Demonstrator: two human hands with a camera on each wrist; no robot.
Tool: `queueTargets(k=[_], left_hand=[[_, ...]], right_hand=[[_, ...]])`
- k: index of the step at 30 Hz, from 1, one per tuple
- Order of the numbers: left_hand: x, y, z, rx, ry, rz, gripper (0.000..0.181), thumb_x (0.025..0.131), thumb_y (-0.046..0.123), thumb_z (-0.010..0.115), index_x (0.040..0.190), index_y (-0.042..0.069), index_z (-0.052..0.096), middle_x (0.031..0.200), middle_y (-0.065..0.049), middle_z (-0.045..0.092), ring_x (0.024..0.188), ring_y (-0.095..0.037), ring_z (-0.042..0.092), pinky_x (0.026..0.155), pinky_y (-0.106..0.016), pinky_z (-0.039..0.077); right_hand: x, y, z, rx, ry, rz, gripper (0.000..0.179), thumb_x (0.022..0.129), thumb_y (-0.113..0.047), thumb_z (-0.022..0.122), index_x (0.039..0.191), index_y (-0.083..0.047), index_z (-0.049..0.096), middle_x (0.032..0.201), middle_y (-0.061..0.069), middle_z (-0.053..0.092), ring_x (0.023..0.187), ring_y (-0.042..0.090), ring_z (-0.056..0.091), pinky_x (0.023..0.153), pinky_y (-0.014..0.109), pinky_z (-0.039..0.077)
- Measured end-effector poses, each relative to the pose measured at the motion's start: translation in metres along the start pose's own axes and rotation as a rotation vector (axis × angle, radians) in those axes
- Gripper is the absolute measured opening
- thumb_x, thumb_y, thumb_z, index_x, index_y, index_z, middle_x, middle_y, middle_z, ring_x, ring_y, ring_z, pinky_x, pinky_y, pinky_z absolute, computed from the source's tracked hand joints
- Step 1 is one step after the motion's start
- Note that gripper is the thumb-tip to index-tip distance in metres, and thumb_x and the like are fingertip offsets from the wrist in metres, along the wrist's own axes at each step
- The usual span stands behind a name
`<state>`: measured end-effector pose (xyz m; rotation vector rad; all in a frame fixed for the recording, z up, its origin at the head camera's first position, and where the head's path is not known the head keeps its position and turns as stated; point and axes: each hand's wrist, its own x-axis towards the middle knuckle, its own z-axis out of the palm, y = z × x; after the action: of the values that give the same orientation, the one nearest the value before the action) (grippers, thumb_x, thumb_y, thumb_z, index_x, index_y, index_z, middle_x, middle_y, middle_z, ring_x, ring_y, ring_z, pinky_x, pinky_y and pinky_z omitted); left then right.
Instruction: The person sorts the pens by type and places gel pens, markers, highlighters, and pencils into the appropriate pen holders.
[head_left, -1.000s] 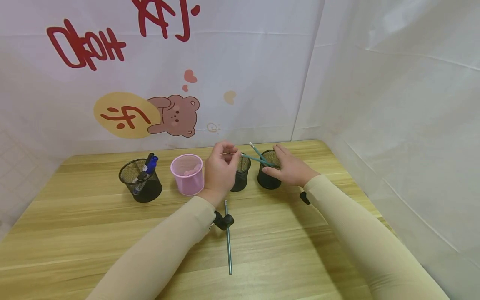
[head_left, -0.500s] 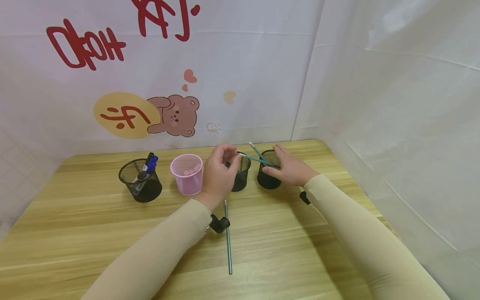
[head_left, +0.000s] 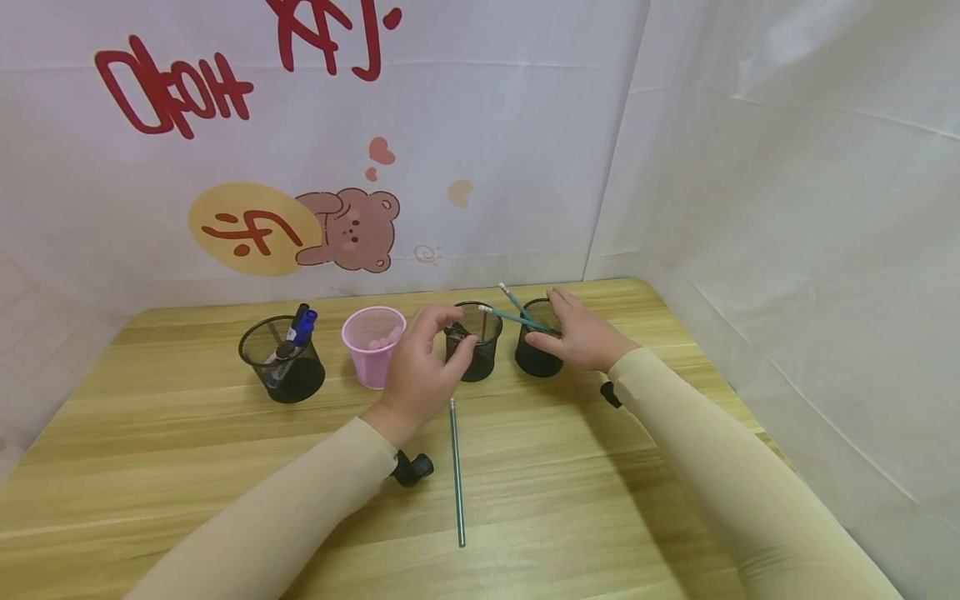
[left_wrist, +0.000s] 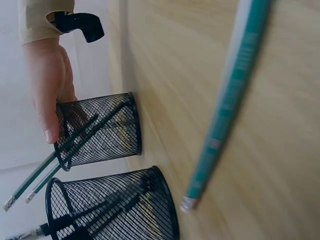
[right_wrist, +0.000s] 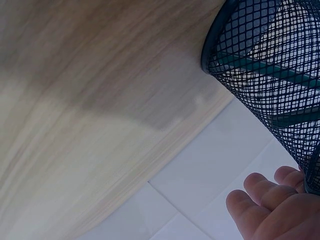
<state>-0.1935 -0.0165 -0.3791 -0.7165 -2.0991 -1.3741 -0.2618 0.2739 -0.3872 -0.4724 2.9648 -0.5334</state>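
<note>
My right hand [head_left: 585, 337] grips the rim of the rightmost black mesh pencil cup [head_left: 537, 362], thumb on the near side and fingers behind it. Two green pencils [left_wrist: 37, 172] lean in that cup, their white eraser ends sticking out to the left. My left hand [head_left: 416, 371] hovers in front of the neighbouring black mesh cup [head_left: 482, 365], thumb and forefinger parted and nothing held between them. Dark pens [left_wrist: 107, 207] stand in this second cup, as the left wrist view shows. Below the hands, a third green pencil [head_left: 458, 475] lies on the table, eraser end away from me.
A pink cup [head_left: 367, 368] with small pink round things stands left of my left hand. Farther left is another black mesh cup [head_left: 303, 382] holding black and blue markers [head_left: 302, 327]. A white curtain [head_left: 787, 250] closes off the right side of the wooden table [head_left: 187, 500].
My left hand has drawn back left and toward me from the eraser end of a pencil in the right cup, its fingers spreading. The right hand stays put.
</note>
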Motion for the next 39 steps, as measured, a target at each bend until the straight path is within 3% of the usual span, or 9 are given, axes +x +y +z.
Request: queueTargets(k=[7, 12, 21, 26, 30, 36, 39], left_hand=[[-0.013, -0.004, -0.014, 0.023, -0.066, -0.049, 0.036, 0.092, 0.009, 0.078, 0.123, -0.003, 0.064, 0.128, -0.018, 0.067, 0.123, -0.033, 0.061, 0.11, -0.048, 0.051], [-0.023, -0.007, -0.023, 0.059, -0.156, -0.097, 0.039, 0.092, 0.012, 0.08, 0.125, -0.003, 0.062, 0.127, -0.018, 0.066, 0.121, -0.033, 0.061, 0.108, -0.052, 0.051], [-0.035, -0.017, -0.03, 0.207, -0.453, -0.354, 0.061, 0.094, 0.03, 0.08, 0.145, 0.006, 0.055, 0.14, -0.014, 0.065, 0.123, -0.032, 0.066, 0.105, -0.049, 0.057], [-0.037, -0.019, -0.028, 0.321, -0.591, -0.452, 0.072, 0.093, 0.04, 0.08, 0.15, 0.008, 0.052, 0.133, -0.01, 0.068, 0.118, -0.027, 0.068, 0.102, -0.049, 0.058], [-0.037, -0.019, -0.026, 0.401, -0.686, -0.486, 0.079, 0.091, 0.044, 0.081, 0.153, 0.006, 0.05, 0.128, -0.011, 0.07, 0.118, -0.027, 0.068, 0.104, -0.05, 0.056], [-0.039, -0.022, -0.023, 0.451, -0.796, -0.494, 0.084, 0.092, 0.048, 0.078, 0.155, 0.002, 0.048, 0.15, -0.017, 0.06, 0.142, -0.034, 0.056, 0.121, -0.051, 0.044], [-0.039, -0.024, -0.02, 0.469, -0.828, -0.471, 0.085, 0.092, 0.049, 0.078, 0.155, 0.001, 0.047, 0.152, -0.017, 0.059, 0.142, -0.034, 0.056, 0.122, -0.05, 0.043]], right_hand=[[0.0, -0.001, 0.0, 0.002, -0.011, 0.005, 0.107, 0.1, -0.069, 0.053, 0.167, 0.001, 0.01, 0.176, 0.023, 0.009, 0.16, 0.044, 0.024, 0.127, 0.059, 0.031], [0.001, -0.001, 0.0, 0.004, -0.011, 0.001, 0.106, 0.1, -0.069, 0.053, 0.167, 0.002, 0.01, 0.176, 0.024, 0.009, 0.16, 0.044, 0.023, 0.128, 0.059, 0.03], [0.001, -0.002, -0.002, 0.009, -0.017, 0.004, 0.105, 0.101, -0.066, 0.055, 0.167, 0.002, 0.011, 0.175, 0.024, 0.01, 0.16, 0.044, 0.023, 0.128, 0.058, 0.029], [0.0, -0.002, -0.002, 0.006, -0.019, 0.009, 0.105, 0.101, -0.067, 0.054, 0.167, 0.001, 0.01, 0.176, 0.023, 0.009, 0.16, 0.043, 0.023, 0.128, 0.058, 0.029], [0.001, 0.0, -0.002, -0.004, -0.02, 0.007, 0.106, 0.101, -0.068, 0.053, 0.167, 0.002, 0.01, 0.176, 0.024, 0.009, 0.16, 0.044, 0.023, 0.128, 0.059, 0.029], [0.0, -0.001, -0.003, 0.005, -0.024, 0.014, 0.106, 0.101, -0.068, 0.054, 0.167, 0.002, 0.01, 0.176, 0.023, 0.009, 0.16, 0.043, 0.022, 0.128, 0.059, 0.029], [0.001, -0.001, -0.002, 0.005, -0.023, 0.012, 0.106, 0.1, -0.069, 0.053, 0.167, 0.001, 0.01, 0.176, 0.023, 0.009, 0.161, 0.043, 0.023, 0.128, 0.058, 0.03]])
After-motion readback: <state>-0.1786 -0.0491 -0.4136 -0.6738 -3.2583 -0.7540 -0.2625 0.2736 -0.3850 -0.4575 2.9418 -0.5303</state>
